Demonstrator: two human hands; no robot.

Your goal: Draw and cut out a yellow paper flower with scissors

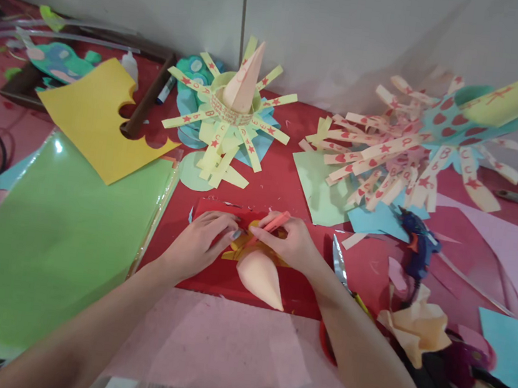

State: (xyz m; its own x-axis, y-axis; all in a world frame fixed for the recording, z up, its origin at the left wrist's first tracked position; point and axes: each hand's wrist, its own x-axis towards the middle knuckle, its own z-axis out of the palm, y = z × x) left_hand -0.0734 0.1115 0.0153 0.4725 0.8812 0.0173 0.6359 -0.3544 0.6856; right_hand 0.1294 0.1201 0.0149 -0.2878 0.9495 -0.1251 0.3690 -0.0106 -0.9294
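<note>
In the middle of the table, a pale peach paper cone lies on its side, its tip towards me. Yellow paper sits at the cone's wide end, partly covered by my hands. My right hand is closed around an orange-red marker, its tip end angled down to the paper. The curled fingers of my left hand pinch the yellow paper at its left side. Underneath lies a red sheet.
Behind stand a yellow fringed paper hat with a cone and a blue one. Scissors lie by my right forearm. Glue guns and crumpled paper are at right. A green sheet pack and yellow sheet lie left.
</note>
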